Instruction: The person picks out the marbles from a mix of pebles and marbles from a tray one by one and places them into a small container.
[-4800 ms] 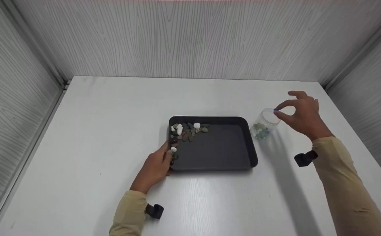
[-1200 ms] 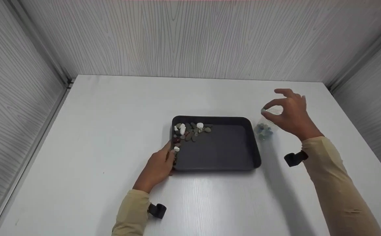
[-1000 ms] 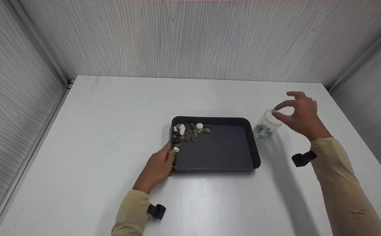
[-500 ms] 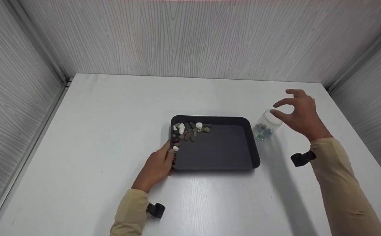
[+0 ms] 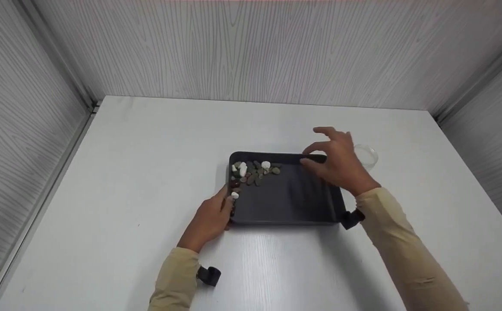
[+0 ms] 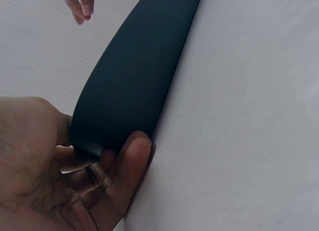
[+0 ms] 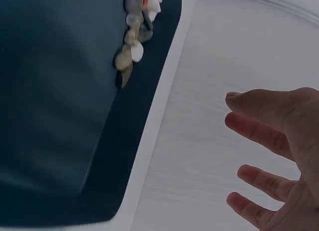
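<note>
My left hand [image 5: 207, 218] grips the left side of a dark shallow tray [image 5: 276, 203]. In the left wrist view, the fingers curl around a corner of the tray's wall [image 6: 134, 71]. Small pebbles [image 5: 255, 176], white, grey, green and reddish, lie along the tray's left side and back left corner. Above the tray's back right part hovers my right hand [image 5: 339, 162], thumb and index finger apart. The right wrist view shows nothing between the right hand's fingers [image 7: 256, 133]. Behind the right hand stands a clear jar [image 5: 376, 156]; only its upper part shows, and its contents are hidden.
A white table [image 5: 147, 164] carries the tray and jar. A pale wood-grain panel [image 5: 251, 52] rises along its back edge, with similar panels at both sides. Each wrist wears a small black camera mount [image 5: 209, 275].
The right hand pinched a small pale glass bead over the jar, then parted its fingers there. It has since moved left over the tray. The left hand keeps its grip.
</note>
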`<state>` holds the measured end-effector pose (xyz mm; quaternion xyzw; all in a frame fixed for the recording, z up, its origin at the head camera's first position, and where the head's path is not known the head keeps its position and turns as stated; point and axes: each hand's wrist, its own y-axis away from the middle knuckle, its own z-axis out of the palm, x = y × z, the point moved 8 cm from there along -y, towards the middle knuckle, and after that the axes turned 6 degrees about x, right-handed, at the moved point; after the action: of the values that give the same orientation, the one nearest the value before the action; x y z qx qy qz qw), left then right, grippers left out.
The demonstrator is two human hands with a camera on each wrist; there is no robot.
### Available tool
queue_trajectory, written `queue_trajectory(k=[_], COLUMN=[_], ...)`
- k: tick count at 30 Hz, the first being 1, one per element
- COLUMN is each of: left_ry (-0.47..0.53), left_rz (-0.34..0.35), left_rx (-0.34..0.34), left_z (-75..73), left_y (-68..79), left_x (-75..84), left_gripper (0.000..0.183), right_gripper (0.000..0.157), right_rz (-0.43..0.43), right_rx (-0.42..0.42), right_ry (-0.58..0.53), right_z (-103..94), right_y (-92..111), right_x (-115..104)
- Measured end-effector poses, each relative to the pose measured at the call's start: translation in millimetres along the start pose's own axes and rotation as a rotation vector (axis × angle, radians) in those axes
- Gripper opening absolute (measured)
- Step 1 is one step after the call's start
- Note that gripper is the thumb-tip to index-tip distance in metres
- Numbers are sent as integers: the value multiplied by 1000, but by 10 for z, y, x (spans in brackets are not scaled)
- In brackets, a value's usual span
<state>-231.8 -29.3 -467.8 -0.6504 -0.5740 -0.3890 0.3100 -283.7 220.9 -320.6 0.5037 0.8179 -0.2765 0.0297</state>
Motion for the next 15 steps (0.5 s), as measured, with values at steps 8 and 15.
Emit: queue_trajectory(k=[8,15], left_ry=[7,15], left_rz=[-15,15], left_rx=[2,12], left_z=[-6,-8], left_y=[8,22], left_x=[-12,29], left_gripper=[56,54], right_gripper=[13,11], right_rz=[-85,-145], right_rx=[-107,-160], right_ry=[32,49], right_z=[632,1025], right_y=[-51,-9], right_x=[-559,-861])
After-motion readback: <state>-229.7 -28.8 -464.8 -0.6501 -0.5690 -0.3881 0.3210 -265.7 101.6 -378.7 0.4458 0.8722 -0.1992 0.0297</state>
